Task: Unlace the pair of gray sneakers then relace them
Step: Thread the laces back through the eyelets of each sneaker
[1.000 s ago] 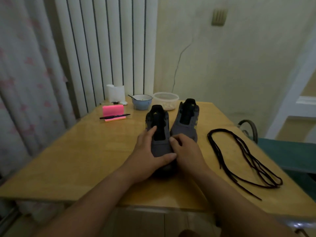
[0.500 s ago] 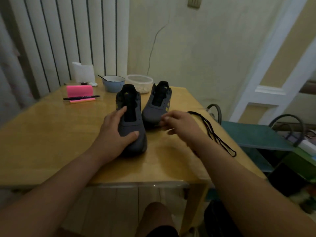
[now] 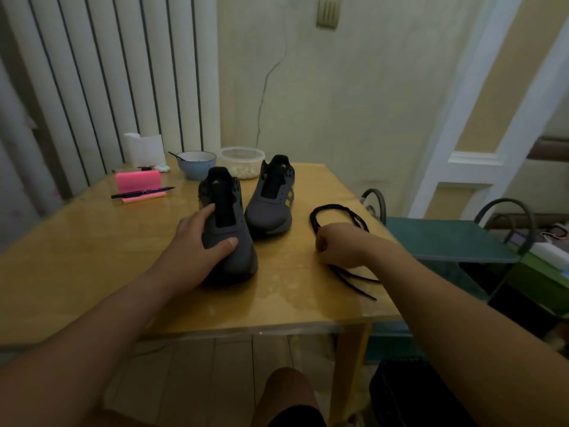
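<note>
On the tabletop [image 3: 92,241]: two unlaced gray sneakers side by side, toes toward the person.
Near sneaker [image 3: 237,251]: gripped by the left hand [image 3: 197,241], thumb across the toe, fingers along its side.
Far sneaker [image 3: 271,208]: just right of it, untouched.
Black laces [image 3: 335,209]: loose bundle right of the sneakers.
Right hand [image 3: 338,245]: atop the laces, fingers curled; whether it pinches a strand cannot be told.
Behind: blue bowl [image 3: 197,164], clear container [image 3: 243,161], pen [image 3: 143,192].

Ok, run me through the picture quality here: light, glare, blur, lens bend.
Head view: dim, warm light, so the near sneaker goes almost black at the toe beside the left hand; head view: a soft speckled sheen on the table toward its front edge; head view: wide-angle bend tilts the door frame and the blinds; head view: the far left edge is smeared, while the laces read crisp.
</note>
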Demonstrator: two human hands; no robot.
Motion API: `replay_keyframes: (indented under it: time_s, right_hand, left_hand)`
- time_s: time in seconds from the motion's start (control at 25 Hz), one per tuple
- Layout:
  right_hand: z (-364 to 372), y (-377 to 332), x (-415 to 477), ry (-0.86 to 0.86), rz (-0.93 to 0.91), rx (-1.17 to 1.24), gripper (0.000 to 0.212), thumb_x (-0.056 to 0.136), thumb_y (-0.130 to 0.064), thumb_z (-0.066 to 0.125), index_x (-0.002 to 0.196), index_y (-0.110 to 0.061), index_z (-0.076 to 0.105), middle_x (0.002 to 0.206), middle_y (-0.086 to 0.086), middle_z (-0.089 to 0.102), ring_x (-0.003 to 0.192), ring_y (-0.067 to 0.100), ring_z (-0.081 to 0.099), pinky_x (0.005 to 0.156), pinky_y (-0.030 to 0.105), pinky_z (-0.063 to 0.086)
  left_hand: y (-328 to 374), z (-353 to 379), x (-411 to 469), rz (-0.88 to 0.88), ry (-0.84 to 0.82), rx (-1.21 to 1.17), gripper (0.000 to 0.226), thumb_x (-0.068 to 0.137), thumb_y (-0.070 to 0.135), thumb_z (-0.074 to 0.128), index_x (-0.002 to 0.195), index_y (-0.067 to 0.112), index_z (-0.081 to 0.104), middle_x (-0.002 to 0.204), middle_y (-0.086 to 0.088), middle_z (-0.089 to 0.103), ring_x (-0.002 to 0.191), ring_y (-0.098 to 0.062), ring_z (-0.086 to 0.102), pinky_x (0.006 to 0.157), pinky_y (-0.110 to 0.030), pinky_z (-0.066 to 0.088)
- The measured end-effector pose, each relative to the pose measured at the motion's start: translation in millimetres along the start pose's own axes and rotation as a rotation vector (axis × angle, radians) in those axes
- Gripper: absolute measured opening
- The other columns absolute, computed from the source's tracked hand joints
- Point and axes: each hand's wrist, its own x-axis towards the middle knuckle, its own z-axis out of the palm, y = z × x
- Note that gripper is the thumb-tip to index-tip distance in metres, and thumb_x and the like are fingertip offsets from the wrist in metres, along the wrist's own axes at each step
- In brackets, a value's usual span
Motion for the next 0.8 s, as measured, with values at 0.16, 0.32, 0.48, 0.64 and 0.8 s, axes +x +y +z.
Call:
replay_keyframes:
  time_s: [0.16,0.32,0.48,0.64,0.8]
  right_hand:
    - [-1,-6,2,0.049,-0.111,-0.289,0.014,0.1,-0.017,0.062,0.113,-0.014,0.066,0.105,0.008,0.062,0.092,0.027,0.061,0.08,0.037,0.055]
    - [-6,-5,7,0.088,-0.255,-0.496,0.01,0.103,-0.015,0.057,0.111,-0.015,0.063,0.097,0.006,0.06,0.085,0.024,0.059,0.068,0.035,0.049]
    - [-2,-6,16,0.12,-0.341,-0.552,0.014,0.105,-0.02,0.055,0.117,-0.015,0.061,0.109,0.005,0.059,0.095,0.022,0.058,0.082,0.037,0.053]
    - [-1,-15,9,0.532,-0.374,0.028,0.013,0.104,-0.028,0.051,0.102,-0.015,0.053,0.093,0.002,0.055,0.081,0.021,0.052,0.07,0.039,0.044]
    - [4,-43,-13,0.623,-0.426,0.525,0.005,0.107,-0.024,0.051,0.105,-0.022,0.048,0.088,-0.002,0.062,0.074,0.017,0.06,0.065,0.045,0.053]
  left_hand:
    - [10,10,-4,0.102,0.28,0.123,0.062,0.098,0.049,0.064,0.152,0.025,0.043,0.148,-0.002,0.042,0.135,-0.023,0.046,0.112,-0.043,0.042]
    - [42,18,1,0.359,0.443,0.141,0.038,0.096,0.041,0.059,0.128,0.02,0.057,0.12,0.005,0.049,0.113,-0.017,0.053,0.099,-0.054,0.05]
    - [61,38,5,0.37,0.376,0.12,0.035,0.095,0.041,0.057,0.125,0.022,0.057,0.114,0.01,0.049,0.109,-0.014,0.055,0.097,-0.052,0.051]
    - [76,56,16,0.25,0.079,0.137,0.039,0.105,0.039,0.057,0.141,0.025,0.05,0.117,0.008,0.058,0.101,-0.009,0.058,0.091,-0.036,0.053]
    - [87,54,27,0.253,0.022,0.085,0.029,0.111,0.041,0.043,0.101,0.019,0.06,0.091,-0.007,0.064,0.079,-0.022,0.06,0.07,-0.045,0.05]
